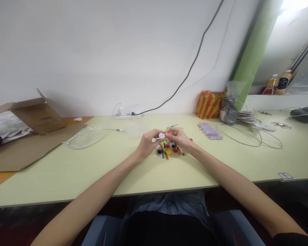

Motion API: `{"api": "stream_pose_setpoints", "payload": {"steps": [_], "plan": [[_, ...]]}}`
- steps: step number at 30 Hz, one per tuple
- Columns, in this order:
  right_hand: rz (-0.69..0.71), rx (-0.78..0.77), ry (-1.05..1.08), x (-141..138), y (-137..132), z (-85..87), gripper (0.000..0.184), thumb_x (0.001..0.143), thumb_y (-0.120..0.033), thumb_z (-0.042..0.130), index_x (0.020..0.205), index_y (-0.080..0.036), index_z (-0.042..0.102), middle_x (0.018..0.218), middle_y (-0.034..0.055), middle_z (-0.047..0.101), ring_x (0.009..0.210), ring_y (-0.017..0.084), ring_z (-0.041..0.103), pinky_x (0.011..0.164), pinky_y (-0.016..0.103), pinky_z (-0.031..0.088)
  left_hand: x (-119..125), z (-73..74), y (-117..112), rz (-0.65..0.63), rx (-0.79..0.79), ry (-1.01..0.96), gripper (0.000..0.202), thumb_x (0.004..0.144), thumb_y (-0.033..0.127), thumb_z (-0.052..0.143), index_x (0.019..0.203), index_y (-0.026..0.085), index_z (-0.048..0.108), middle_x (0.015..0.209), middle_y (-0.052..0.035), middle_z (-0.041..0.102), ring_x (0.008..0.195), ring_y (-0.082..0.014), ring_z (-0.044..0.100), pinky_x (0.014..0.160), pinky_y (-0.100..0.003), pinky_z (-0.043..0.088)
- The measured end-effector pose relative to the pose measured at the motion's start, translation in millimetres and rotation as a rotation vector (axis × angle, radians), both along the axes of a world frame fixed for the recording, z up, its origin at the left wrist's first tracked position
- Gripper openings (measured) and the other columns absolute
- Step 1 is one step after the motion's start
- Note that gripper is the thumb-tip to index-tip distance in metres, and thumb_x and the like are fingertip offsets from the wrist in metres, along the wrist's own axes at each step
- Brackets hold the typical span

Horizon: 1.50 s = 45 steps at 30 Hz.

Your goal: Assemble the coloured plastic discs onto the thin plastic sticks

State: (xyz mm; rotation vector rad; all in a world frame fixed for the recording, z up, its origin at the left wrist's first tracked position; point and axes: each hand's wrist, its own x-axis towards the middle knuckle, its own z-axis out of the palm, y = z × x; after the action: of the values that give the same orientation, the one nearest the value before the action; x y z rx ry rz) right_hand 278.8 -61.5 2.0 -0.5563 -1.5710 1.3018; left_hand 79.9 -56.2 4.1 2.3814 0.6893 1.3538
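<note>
Over the middle of the table, my left hand [151,141] is closed around a small white plastic piece [161,136] with a round part and a thin stem that points left. Its exact kind is too small to make out. The fingertips of my right hand [179,136] pinch at the right side of this piece, partly hiding it. Just below both hands lies a cluster of small round pieces, among them a yellow one [168,152], a red one [175,150] and a black one [159,152]. Thin coloured plastic sticks [163,154] lie among them.
An opened cardboard box [38,116] stands at the left. A looped cable [87,145] lies left of my hands, and a power strip [127,116] rests by the wall. A phone [210,131], a striped bag [209,104] and more cables [259,141] are to the right.
</note>
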Motion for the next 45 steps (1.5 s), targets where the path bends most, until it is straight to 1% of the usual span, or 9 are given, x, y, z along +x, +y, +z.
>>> {"api": "stream_pose_setpoints", "payload": {"steps": [6, 11, 16, 25, 32, 35, 37, 41, 45], "plan": [[0.027, -0.077, 0.039, 0, 0, -1.9, 0.039, 0.076, -0.051, 0.081, 0.087, -0.019, 0.062, 0.06, -0.0024, 0.064, 0.05, 0.011, 0.056, 0.053, 0.024, 0.047, 0, 2.9, -3, -0.009, 0.028, -0.018, 0.026, 0.089, 0.042, 0.07, 0.102, 0.019, 0.069, 0.087, -0.0026, 0.07, 0.076, -0.0143, 0.063, 0.074, -0.027, 0.054], [0.0, -0.045, 0.017, 3, 5, -2.3, 0.042, 0.075, -0.054, 0.081, 0.089, -0.02, 0.06, 0.063, -0.002, 0.064, 0.049, 0.012, 0.054, 0.052, 0.026, 0.045, -1, 3.8, -4, 0.005, 0.085, 0.002, 0.022, 0.09, 0.037, 0.07, 0.105, 0.02, 0.071, 0.086, -0.0024, 0.071, 0.075, -0.0133, 0.061, 0.072, -0.026, 0.052], [-0.036, 0.012, -0.061, 3, 1, 0.6, 0.041, 0.078, -0.056, 0.077, 0.089, -0.02, 0.059, 0.064, -0.0009, 0.067, 0.048, 0.012, 0.056, 0.053, 0.027, 0.047, -1, 3.5, -4, -0.008, 0.038, -0.004, 0.022, 0.091, 0.037, 0.069, 0.104, 0.02, 0.071, 0.086, -0.0026, 0.07, 0.074, -0.0131, 0.061, 0.07, -0.025, 0.053], [-0.117, 0.087, -0.212, -2, -12, 11.6, 0.05, 0.085, -0.059, 0.067, 0.115, -0.022, 0.05, 0.066, -0.0015, 0.07, 0.049, 0.015, 0.062, 0.047, 0.025, 0.046, -1, 6.9, -6, 0.0, -0.013, -0.01, 0.021, 0.095, 0.037, 0.062, 0.102, 0.019, 0.071, 0.086, -0.0031, 0.069, 0.076, -0.0139, 0.061, 0.072, -0.026, 0.053], [-0.296, 0.26, -0.264, -6, -13, 6.3, 0.049, 0.09, -0.06, 0.059, 0.121, -0.024, 0.049, 0.068, -0.0026, 0.066, 0.051, 0.015, 0.06, 0.051, 0.027, 0.047, -3, 5.9, -4, 0.036, -0.043, -0.041, 0.035, 0.096, 0.038, 0.06, 0.127, 0.022, 0.06, 0.089, -0.0008, 0.071, 0.085, -0.0161, 0.071, 0.085, -0.031, 0.057], [-0.399, 0.403, -0.349, -8, -12, 3.5, 0.035, 0.095, -0.055, 0.055, 0.112, -0.024, 0.056, 0.071, -0.0002, 0.066, 0.063, 0.017, 0.063, 0.061, 0.029, 0.049, -3, 3.7, -2, 0.114, 0.027, -0.045, 0.036, 0.095, 0.038, 0.062, 0.128, 0.023, 0.06, 0.1, -0.0027, 0.075, 0.094, -0.0184, 0.073, 0.087, -0.033, 0.058], [-0.427, 0.467, -0.387, -8, -12, 3.2, 0.03, 0.098, -0.052, 0.051, 0.106, -0.024, 0.059, 0.074, 0.0016, 0.067, 0.07, 0.018, 0.065, 0.066, 0.031, 0.049, -4, 3.0, 0, 0.163, 0.142, -0.012, 0.032, 0.095, 0.036, 0.063, 0.125, 0.023, 0.063, 0.104, -0.0041, 0.076, 0.095, -0.0193, 0.073, 0.086, -0.034, 0.058], [-0.443, 0.498, -0.406, -9, -13, 4.6, 0.027, 0.1, -0.049, 0.049, 0.104, -0.025, 0.061, 0.078, 0.0028, 0.068, 0.076, 0.02, 0.067, 0.069, 0.032, 0.049, -5, 4.2, 1, 0.226, 0.372, 0.069, 0.023, 0.096, 0.031, 0.062, 0.117, 0.023, 0.066, 0.098, -0.0047, 0.078, 0.09, -0.0199, 0.07, 0.085, -0.036, 0.056], [-0.441, 0.505, -0.424, -9, -13, 4.3, 0.026, 0.1, -0.047, 0.048, 0.112, -0.026, 0.059, 0.078, 0.0024, 0.068, 0.075, 0.02, 0.066, 0.07, 0.033, 0.048, -5, 6.4, 2, 0.224, 0.447, 0.11, 0.023, 0.098, 0.028, 0.059, 0.12, 0.024, 0.063, 0.093, -0.0034, 0.078, 0.083, -0.0182, 0.07, 0.092, -0.041, 0.052]]}}
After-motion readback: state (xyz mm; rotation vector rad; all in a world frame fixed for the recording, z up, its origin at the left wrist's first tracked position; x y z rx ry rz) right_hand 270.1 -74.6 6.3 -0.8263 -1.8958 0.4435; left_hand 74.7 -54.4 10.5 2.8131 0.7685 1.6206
